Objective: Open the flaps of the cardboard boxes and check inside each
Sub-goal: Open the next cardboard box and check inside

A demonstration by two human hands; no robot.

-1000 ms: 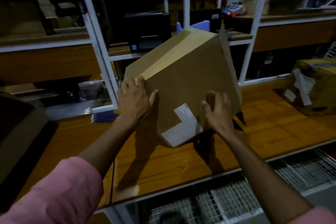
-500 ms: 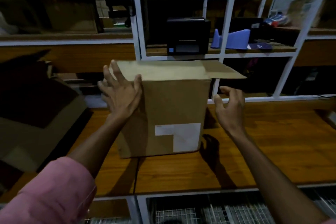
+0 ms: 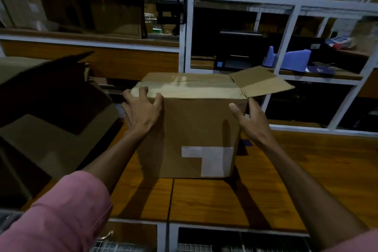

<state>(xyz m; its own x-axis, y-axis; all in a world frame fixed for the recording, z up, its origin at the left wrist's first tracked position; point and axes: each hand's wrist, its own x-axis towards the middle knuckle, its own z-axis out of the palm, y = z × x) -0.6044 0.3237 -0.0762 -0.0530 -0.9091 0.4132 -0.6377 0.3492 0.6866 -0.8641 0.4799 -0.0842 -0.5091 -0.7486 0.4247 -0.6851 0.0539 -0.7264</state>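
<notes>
A brown cardboard box (image 3: 196, 129) stands upright on a wooden table (image 3: 306, 180), near the middle. Its front face shows a white label (image 3: 210, 159) low down.

The left hand (image 3: 141, 112) rests on the box's top left corner. Its fingers (image 3: 143, 91) curl over the top edge and the thumb presses the front face, so it is gripping the corner. The right hand (image 3: 251, 118) is at the box's right front edge. It is spread wide, thumb on the front face and fingers going around the side. It is not closed on anything.

The top of the box is mostly shut, with pale tape (image 3: 190, 88) along it. One side flap (image 3: 261, 84) sticks out to the right, past the box's edge, lifted a little.

There is bare table to the right of the box and in front of it. On the left, a big dark open box (image 3: 51, 112) sits near, so there is less room on that side. Behind the box is a white shelf frame (image 3: 185, 37), close to its back edge. A black printer (image 3: 239, 51) and a blue holder (image 3: 288, 58) sit on a shelf behind it.
</notes>
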